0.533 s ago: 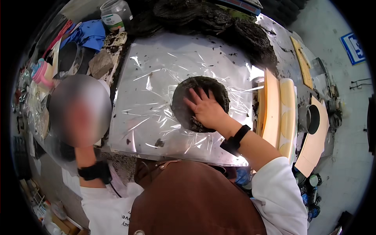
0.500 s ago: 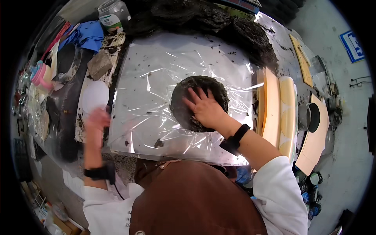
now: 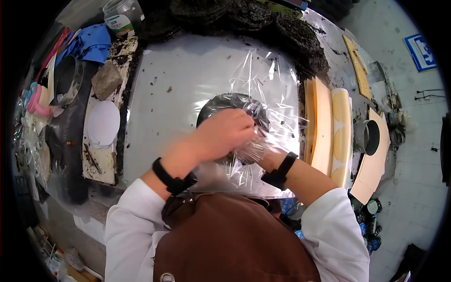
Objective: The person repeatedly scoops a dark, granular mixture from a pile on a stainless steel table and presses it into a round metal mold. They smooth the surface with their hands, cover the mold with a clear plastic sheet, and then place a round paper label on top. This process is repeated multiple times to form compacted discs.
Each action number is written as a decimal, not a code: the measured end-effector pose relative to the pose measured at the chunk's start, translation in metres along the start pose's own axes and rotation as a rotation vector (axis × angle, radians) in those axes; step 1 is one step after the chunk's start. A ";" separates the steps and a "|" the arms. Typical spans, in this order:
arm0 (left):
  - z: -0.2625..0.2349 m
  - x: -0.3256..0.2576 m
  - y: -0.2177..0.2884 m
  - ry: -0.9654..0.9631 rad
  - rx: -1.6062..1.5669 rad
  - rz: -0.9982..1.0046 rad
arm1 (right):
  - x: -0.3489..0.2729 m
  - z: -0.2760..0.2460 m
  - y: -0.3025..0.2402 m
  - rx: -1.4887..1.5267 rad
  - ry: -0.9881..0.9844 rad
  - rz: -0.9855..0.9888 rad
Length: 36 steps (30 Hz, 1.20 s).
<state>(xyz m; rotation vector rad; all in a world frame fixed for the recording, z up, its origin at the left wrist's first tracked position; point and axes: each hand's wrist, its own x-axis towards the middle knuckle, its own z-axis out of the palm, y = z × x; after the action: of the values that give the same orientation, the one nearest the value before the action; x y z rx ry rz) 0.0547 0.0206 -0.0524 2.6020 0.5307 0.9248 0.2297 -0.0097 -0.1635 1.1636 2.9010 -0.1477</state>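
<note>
A dark, rough round cake (image 3: 228,102) lies on the white work surface (image 3: 162,117) in front of me. Crinkled clear plastic film (image 3: 277,117) is drawn up over its right side. My left hand (image 3: 225,134) reaches across the cake with fingers curled together, gripping the film's gathered edge; motion blurs it a little. Close beside the cake's near right edge is my right hand (image 3: 264,157), mostly covered by shiny film and by the left hand. Its fingers are hidden.
More dark round cakes (image 3: 244,19) are piled along the far edge. To the left lie a stone block (image 3: 106,81), white paper discs (image 3: 104,124) and a clear jar (image 3: 123,19). Tan paper sheets (image 3: 321,127), a label roll (image 3: 340,141) and a metal ring (image 3: 366,137) stand right.
My left hand has swung from the paper discs rightward over the cake, bringing film across it. My right hand, earlier spread flat on the cake, has drawn back to its near right edge.
</note>
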 end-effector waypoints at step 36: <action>0.047 -0.014 -0.015 -0.516 0.610 -0.306 | -0.127 -0.087 -0.049 0.291 0.214 0.211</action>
<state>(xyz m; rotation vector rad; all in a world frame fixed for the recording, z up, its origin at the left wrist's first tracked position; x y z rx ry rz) 0.0714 0.0193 -0.1009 2.9797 1.1490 -0.0409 0.2898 -0.1245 -0.0671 1.6142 2.9818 -0.4847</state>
